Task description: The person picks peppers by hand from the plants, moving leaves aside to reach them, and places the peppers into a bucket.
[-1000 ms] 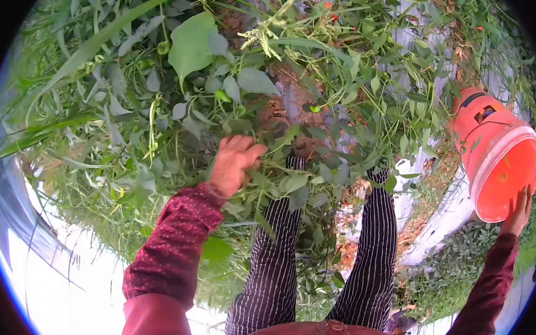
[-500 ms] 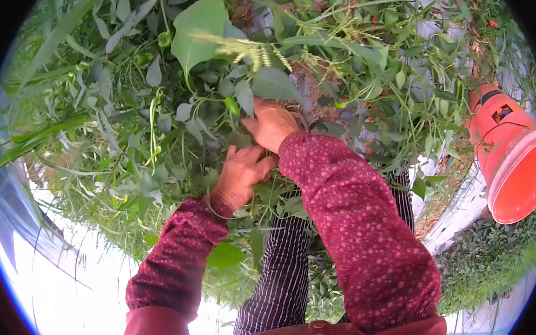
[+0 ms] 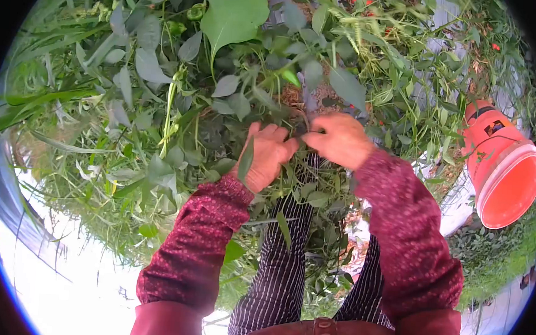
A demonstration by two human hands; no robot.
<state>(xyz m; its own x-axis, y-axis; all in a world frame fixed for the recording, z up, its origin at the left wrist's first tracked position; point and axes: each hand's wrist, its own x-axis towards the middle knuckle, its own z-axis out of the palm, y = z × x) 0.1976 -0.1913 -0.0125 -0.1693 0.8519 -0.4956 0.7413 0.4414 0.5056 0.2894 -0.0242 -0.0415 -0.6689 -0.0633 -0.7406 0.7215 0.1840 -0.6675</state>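
Note:
My left hand [image 3: 266,157] is among the pepper plant's leaves [image 3: 227,86], fingers curled and thumb tip toward the right hand. A narrow leaf crosses its back, and anything inside the fingers is hidden. Close beside it, my right hand [image 3: 342,139] is pinched, thumb against the fingers, at a thin dark stem-like bit too small to make out. A green pepper [image 3: 291,77] hangs just above both hands. Farther up, another green pepper [image 3: 195,12] shows next to a broad light-green leaf [image 3: 235,15].
A red-orange bucket [image 3: 497,129] lies tilted at the right, its mouth facing down toward me. Small red peppers [image 3: 495,46] dot the plants at upper right. Tall grass [image 3: 45,101] crowds the left. My striped trouser legs [image 3: 281,248] stand below the hands.
My right hand has moved right and slightly down, away from over the left hand. My left hand has shifted right and up. The view has tilted, so the plants sit differently.

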